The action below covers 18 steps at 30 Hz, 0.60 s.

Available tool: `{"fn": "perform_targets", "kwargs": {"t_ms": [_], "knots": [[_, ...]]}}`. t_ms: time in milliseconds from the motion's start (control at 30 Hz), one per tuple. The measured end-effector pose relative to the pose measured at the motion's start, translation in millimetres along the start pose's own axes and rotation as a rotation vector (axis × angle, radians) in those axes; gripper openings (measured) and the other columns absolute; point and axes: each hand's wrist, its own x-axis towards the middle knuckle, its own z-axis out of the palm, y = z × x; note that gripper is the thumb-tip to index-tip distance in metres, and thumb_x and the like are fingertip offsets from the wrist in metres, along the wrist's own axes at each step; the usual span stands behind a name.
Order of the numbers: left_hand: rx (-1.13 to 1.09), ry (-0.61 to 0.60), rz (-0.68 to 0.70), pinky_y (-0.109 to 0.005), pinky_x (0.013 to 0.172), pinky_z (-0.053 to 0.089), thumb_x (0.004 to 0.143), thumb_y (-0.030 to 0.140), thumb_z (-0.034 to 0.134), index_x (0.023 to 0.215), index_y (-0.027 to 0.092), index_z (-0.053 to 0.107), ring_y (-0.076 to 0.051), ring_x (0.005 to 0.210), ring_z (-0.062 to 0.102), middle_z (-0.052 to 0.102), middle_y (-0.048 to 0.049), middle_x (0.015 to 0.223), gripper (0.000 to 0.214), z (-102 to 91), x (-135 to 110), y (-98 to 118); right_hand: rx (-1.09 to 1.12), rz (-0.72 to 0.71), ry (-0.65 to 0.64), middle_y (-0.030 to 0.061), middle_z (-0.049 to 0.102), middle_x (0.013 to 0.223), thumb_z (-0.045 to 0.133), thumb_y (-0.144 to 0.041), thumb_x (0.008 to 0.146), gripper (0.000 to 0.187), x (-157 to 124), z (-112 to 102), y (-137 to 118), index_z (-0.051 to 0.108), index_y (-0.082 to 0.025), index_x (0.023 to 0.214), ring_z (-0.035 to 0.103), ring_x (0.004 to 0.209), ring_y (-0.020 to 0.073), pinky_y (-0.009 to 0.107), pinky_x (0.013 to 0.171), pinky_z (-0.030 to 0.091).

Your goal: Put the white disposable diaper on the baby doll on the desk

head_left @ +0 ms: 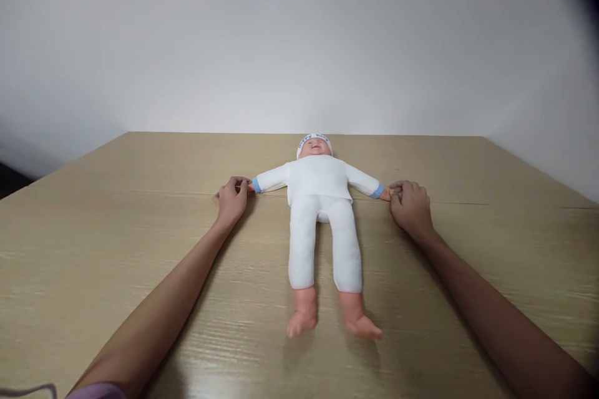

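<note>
doll (321,199), arms outspread, in left hand (231,199) and right hand (412,207)

A doll (322,212) in white clothes and a cap lies face up on the table (116,249), arms spread wide and bare feet toward the camera. The left hand (233,198) pinches the doll's one hand, and the right hand (410,206) pinches the other. Behind the doll stands a white wall (299,50).

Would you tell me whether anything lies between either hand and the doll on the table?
Nothing visible does. The left hand is at the tip of one outstretched arm of the doll, the right hand at the other, both touching it.
</note>
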Motion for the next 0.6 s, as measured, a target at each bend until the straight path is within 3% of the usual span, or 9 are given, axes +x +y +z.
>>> {"fn": "perform_targets", "kwargs": {"t_ms": [233, 600], "knots": [[0.075, 0.036, -0.066, -0.053, 0.109, 0.031, 0.100, 0.035, 0.047, 0.100, 0.026, 0.073, -0.033, 0.115, 0.064, 0.080, -0.0063, 0.105, 0.027, -1.6, -2.2, 1.0, 0.008, 0.026, -0.020, 0.0174, 0.072, 0.104, 0.043, -0.031, 0.093, 0.028, 0.4, -0.4, -2.3, 0.067, -0.019, 0.101, 0.060, 0.097, 0.0350, 0.047, 0.083, 0.045], [0.069, 0.046, -0.069, -0.049, 0.109, 0.031, 0.097, 0.030, 0.050, 0.102, 0.026, 0.073, -0.031, 0.114, 0.064, 0.080, -0.0053, 0.107, 0.024, 0.6, 1.1, -4.0, 0.148, 0.180, -0.059, 0.0137, 0.076, 0.105, 0.046, -0.037, 0.093, 0.029, 4.5, 9.9, 7.7, 0.069, -0.022, 0.102, 0.061, 0.102, 0.0355, 0.052, 0.090, 0.043]]}}
